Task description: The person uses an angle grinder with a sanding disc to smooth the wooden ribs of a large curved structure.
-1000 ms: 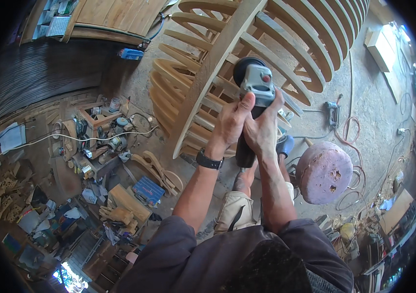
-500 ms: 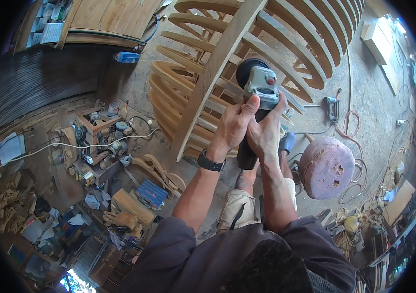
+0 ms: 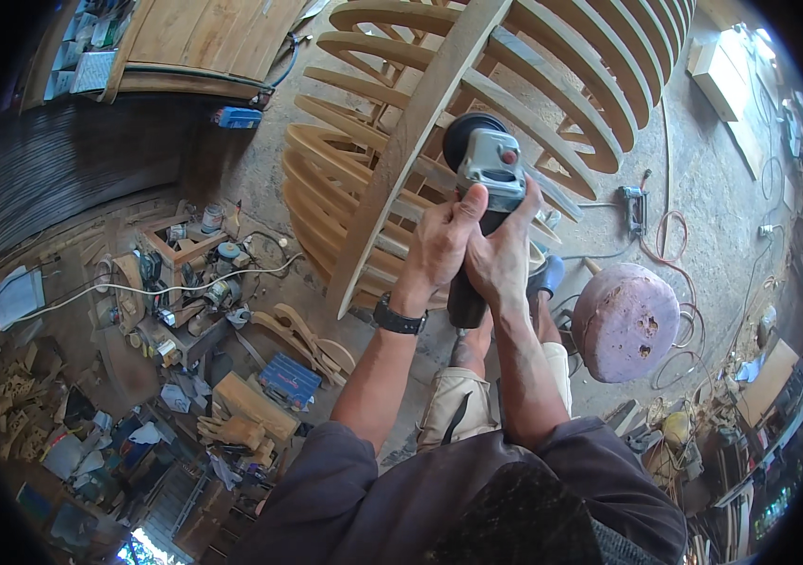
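Both of my hands are wrapped around an angle grinder (image 3: pixel 495 160), which has a grey head and a round black disc (image 3: pixel 465 137). My left hand (image 3: pixel 441 235) grips it from the left, thumb up near the head. On the other side my right hand (image 3: pixel 503 250) closes round the body. The disc lies against or just above the curved slats of a large wooden frame (image 3: pixel 533 80), right of its long straight beam (image 3: pixel 411 141). Whether the disc touches the wood, I cannot tell. The grinder's dark rear end points back toward my legs.
A round pinkish stool (image 3: pixel 625 322) stands to the right, with a nail gun (image 3: pixel 634 209) and a coiled hose (image 3: pixel 673 240) beyond it. At left, tools crowd a wooden box (image 3: pixel 180 247). A blue case (image 3: pixel 290 379) and curved wood pieces (image 3: pixel 302 334) lie nearer me.
The grinder and both hands appear slightly further left along the slats. The whole view has shifted a little too. My grip stays the same.
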